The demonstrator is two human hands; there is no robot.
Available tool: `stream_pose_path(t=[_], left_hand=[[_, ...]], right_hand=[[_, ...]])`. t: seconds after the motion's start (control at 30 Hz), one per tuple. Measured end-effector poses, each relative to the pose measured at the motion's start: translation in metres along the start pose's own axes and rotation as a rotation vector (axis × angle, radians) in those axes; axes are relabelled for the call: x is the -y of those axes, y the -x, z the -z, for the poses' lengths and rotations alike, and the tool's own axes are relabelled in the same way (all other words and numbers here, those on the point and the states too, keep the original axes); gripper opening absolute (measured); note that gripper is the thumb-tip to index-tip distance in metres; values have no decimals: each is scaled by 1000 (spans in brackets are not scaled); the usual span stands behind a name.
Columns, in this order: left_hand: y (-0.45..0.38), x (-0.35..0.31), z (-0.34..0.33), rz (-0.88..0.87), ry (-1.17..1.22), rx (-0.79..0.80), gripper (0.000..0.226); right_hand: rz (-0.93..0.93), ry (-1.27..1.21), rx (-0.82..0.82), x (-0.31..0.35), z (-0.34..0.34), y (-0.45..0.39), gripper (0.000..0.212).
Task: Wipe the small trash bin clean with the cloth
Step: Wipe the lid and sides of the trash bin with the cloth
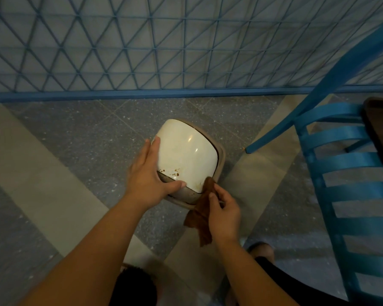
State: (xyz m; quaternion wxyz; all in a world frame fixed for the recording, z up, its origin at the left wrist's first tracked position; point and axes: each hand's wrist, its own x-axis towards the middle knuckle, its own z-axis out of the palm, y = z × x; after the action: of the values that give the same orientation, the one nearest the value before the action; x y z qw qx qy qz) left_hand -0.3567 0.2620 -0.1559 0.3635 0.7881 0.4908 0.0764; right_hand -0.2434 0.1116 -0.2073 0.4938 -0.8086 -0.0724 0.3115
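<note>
Underfoot, speckled grey floor (80,133), blue lattice fence (142,51) far; blue chair (345,164) right. Left hand (148,173) spread on cream bin (186,153); right hand (223,215) pinching brown cloth (202,214) against near, possibly stained edge.

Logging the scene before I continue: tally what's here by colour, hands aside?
White: 1, the small trash bin
Brown: 1, the cloth
Blue: 2, the chair and the lattice fence
Total: 4
</note>
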Motion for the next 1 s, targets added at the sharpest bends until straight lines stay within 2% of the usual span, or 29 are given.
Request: stream_pose_path(t=[0.07,0.17,0.37,0.53,0.67,0.83,1.0], left_hand=[[9,-5,-6,46,-36,-47,126],[18,-6,-10,94,-31,-14,126],[18,1,-7,77,44,-3,116],[19,0,-5,71,51,-1,116],[18,0,-5,80,33,-4,116],[18,1,-4,94,25,18,115],[18,1,-1,88,16,26,123]], right_hand=[[8,44,-19,9,2,-10,30],[31,104,11,21,7,-27,32],[138,355,95,31,12,-32,31],[142,335,69,43,-2,-18,24],[273,256,69,61,-15,5,26],[505,351,251,68,-16,15,24],[320,334,108,54,-1,-6,24]])
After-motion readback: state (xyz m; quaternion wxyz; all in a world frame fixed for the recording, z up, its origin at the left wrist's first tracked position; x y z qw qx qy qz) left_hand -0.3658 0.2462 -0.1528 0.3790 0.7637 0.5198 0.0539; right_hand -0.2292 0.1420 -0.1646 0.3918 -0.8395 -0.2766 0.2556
